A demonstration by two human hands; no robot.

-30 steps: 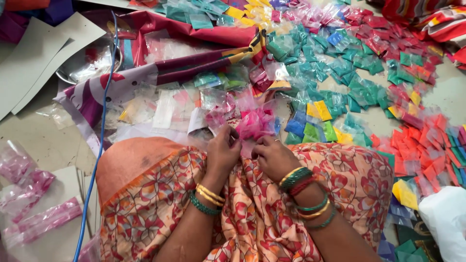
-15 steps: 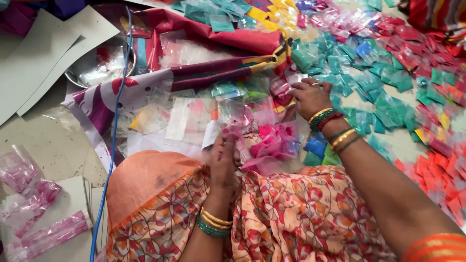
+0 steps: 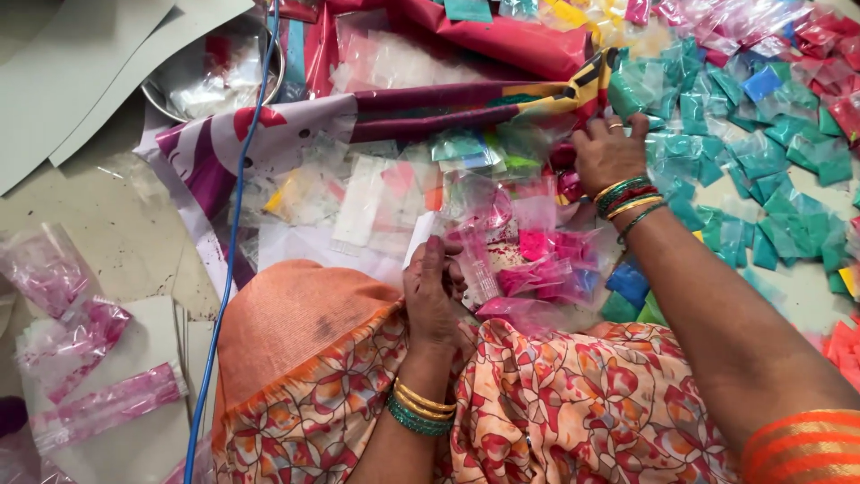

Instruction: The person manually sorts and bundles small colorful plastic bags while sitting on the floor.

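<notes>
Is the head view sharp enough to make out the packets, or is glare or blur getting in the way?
Head view: even, soft light with faint shadows; pink packets by the left hand read sharp; the right hand is slightly motion-soft; the clear sachets and the steel bowl carry mild sheen.

Bright, even light, soft shadows, glare on plastic, slight motion blur.

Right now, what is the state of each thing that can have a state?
Left hand: closed on a pink packet, over the lap.
Right hand: stretched out, fingers down on the teal packets.
Steel bowl: upright, clear bags inside.
Blue cord: slack, lying across the cloth.
</notes>
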